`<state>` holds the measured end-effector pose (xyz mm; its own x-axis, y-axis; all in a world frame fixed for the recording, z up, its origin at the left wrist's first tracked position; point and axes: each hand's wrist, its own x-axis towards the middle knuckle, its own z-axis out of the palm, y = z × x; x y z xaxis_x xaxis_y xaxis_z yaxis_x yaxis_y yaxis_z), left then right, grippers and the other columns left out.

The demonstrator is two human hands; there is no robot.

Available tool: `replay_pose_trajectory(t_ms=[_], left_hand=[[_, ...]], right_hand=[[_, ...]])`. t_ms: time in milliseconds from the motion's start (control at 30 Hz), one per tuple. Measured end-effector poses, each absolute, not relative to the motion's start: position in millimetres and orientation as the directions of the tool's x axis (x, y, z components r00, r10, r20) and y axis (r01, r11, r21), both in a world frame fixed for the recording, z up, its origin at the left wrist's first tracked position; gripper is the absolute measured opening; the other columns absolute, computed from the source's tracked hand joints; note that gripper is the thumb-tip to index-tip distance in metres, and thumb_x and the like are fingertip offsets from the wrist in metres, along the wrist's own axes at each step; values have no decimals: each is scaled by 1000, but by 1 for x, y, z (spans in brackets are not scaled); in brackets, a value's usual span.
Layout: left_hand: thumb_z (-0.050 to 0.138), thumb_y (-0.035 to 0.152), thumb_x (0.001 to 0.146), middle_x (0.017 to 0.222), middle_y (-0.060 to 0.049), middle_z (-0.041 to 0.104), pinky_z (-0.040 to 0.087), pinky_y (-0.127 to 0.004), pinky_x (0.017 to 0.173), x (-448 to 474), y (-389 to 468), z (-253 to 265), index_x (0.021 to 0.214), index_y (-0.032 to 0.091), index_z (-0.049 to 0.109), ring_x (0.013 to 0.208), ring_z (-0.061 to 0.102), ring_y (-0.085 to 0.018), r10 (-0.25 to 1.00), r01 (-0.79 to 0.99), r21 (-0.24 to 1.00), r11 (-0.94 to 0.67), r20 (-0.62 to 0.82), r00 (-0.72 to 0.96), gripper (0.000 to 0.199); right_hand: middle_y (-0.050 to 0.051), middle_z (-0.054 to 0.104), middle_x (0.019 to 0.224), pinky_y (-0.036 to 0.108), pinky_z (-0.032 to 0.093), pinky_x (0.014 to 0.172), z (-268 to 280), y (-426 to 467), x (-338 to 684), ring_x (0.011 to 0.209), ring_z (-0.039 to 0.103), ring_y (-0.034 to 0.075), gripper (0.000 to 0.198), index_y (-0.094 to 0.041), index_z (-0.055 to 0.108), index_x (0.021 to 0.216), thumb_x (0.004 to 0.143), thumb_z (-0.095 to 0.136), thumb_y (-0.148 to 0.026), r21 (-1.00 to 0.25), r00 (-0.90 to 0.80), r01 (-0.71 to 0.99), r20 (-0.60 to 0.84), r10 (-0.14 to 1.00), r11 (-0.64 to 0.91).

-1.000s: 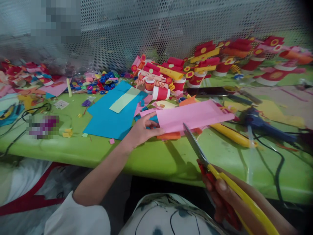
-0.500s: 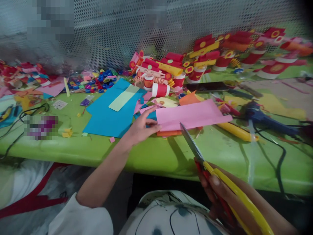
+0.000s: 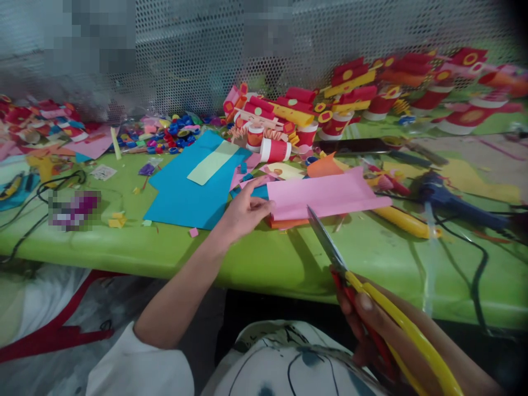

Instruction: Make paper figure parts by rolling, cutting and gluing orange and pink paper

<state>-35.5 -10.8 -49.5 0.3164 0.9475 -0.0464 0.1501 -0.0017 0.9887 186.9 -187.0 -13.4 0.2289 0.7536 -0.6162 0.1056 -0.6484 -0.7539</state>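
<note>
My left hand [image 3: 244,214] pinches the left end of a pink paper strip [image 3: 322,193], thumb and fingers closed at its edge. The strip's lower edge is curled or folded, and an orange piece [image 3: 291,223] shows beneath it. In my right hand [image 3: 365,316] is a pair of scissors [image 3: 330,242] with yellow and red handles. The blades look closed or nearly so, and their tip overlaps the strip's lower edge. Left of the strip lie blue paper sheets [image 3: 185,201] with a pale green strip [image 3: 212,162] on top.
Red paper-cup crafts [image 3: 275,149] stand along the back of the green table [image 3: 256,264]. Several small coloured caps [image 3: 177,132] are heaped at back left. On the right lie a blue glue gun [image 3: 457,201] with its cord, a yellow rod [image 3: 408,221] and a dark phone-like slab [image 3: 355,146].
The whole scene has shifted slightly to the right in view. Both hands, the pink strip and the scissors keep nearly the same positions relative to each other.
</note>
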Motion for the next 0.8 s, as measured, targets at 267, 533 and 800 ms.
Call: replay_pose_trajectory(t_ms=[267, 533, 800], left_hand=[[86, 21, 75, 100, -7, 73, 56, -40, 89, -34, -10, -51, 157, 21, 38, 89, 71, -20, 941, 115, 993, 15, -53, 335, 95], [82, 16, 77, 103, -8, 73, 56, -38, 88, -33, -12, -43, 156, 19, 41, 90, 70, -20, 945, 146, 989, 24, -70, 318, 88], [81, 17, 76, 92, -3, 69, 54, -33, 79, -34, -14, -42, 157, 18, 38, 83, 68, -18, 941, 146, 989, 22, -70, 330, 91]], right_hand=[[-1, 63, 67, 25, 54, 41, -14, -186, 189, 52, 63, 18, 71, -23, 67, 121, 74, 72, -76, -771, 197, 107, -603, 773, -628], [-1, 60, 60, 22, 46, 35, -16, -187, 190, 41, 57, 14, 63, -21, 69, 101, 75, 68, -78, -771, 219, 165, -580, 785, -616], [-6, 55, 60, 23, 45, 34, -22, -185, 198, 35, 51, 12, 67, -23, 65, 120, 76, 71, -73, -781, 164, 132, -590, 791, -610]])
